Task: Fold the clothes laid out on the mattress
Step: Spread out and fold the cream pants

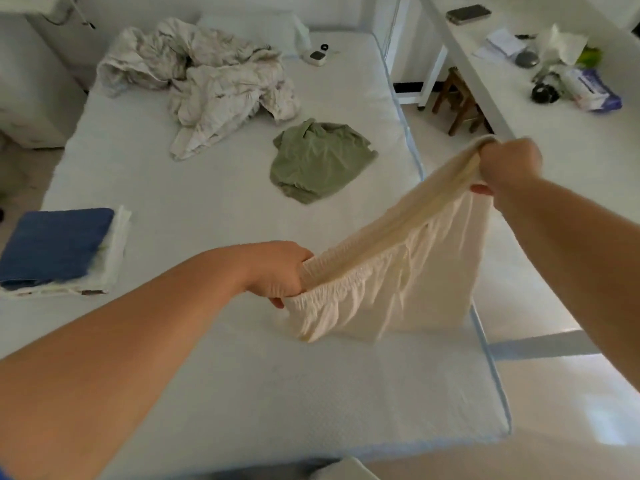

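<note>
Above the white mattress (pixel 242 375) (desk (pixel 554 133) alongside), left grip (pixel 277 271) and right grip (pixel 509 164) clutch cream shorts (pixel 398 282).

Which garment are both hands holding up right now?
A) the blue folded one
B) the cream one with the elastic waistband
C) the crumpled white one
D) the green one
B: the left hand and right hand grip opposite ends of the cream garment at its waistband, stretched above the mattress.

Single head view, looking forward-down over mattress (pixel 214 375), arms close in foreground.
</note>
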`<action>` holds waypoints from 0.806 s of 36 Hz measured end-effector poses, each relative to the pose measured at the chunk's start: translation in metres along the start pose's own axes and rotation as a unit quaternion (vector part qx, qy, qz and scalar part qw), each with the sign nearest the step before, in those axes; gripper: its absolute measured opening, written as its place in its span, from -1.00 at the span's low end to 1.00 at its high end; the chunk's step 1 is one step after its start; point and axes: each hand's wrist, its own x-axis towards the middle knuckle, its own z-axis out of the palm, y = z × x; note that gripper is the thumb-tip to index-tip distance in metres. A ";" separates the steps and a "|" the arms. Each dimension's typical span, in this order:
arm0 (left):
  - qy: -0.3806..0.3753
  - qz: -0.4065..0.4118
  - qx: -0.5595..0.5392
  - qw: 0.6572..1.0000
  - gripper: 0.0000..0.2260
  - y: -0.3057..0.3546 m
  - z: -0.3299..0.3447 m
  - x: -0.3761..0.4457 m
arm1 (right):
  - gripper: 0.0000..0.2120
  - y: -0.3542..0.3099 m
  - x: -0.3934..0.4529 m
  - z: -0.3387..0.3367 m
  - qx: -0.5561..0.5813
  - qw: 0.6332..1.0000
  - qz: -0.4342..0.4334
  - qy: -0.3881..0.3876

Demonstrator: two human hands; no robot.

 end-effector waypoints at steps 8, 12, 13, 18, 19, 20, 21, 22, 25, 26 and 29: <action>0.012 -0.019 -0.228 0.973 -0.76 -0.104 0.005 -0.042 | -0.61 -0.065 -0.062 0.152 -0.162 0.956 -0.232 -0.083; 0.033 -0.079 -0.313 0.946 -0.79 -0.201 0.039 -0.043 | -0.65 -0.037 -0.116 0.259 -0.261 0.902 -0.295 -0.175; 0.034 -0.095 -0.339 0.935 -0.79 -0.228 0.051 -0.042 | -0.68 -0.024 -0.130 0.288 -0.285 0.888 -0.303 -0.196; 0.095 -0.174 -0.447 0.872 -0.73 -0.371 0.114 -0.024 | -0.68 0.058 -0.188 0.445 -0.335 0.855 -0.293 -0.266; 0.118 -0.196 -0.456 0.860 -0.74 -0.401 0.127 -0.020 | -0.69 0.076 -0.199 0.475 -0.342 0.850 -0.284 -0.283; 0.142 -0.223 -0.459 0.848 -0.74 -0.432 0.141 -0.016 | -0.70 0.096 -0.212 0.506 -0.347 0.845 -0.275 -0.299; 0.165 -0.254 -0.453 0.838 -0.73 -0.462 0.153 -0.012 | -0.70 0.115 -0.224 0.535 -0.351 0.842 -0.266 -0.312; 0.188 -0.284 -0.440 0.831 -0.71 -0.489 0.165 -0.010 | -0.70 0.135 -0.237 0.561 -0.353 0.839 -0.258 -0.322; 0.252 -0.351 -0.386 0.815 -0.69 -0.552 0.195 -0.006 | -0.65 0.189 -0.270 0.626 -0.356 0.829 -0.250 -0.352; 0.268 -0.363 -0.371 0.811 -0.70 -0.568 0.203 -0.006 | -0.60 0.203 -0.281 0.643 -0.352 0.825 -0.248 -0.367; 0.319 -0.370 -0.362 0.794 -0.69 -0.599 0.221 -0.010 | -0.37 0.236 -0.311 0.671 -0.330 0.808 -0.247 -0.421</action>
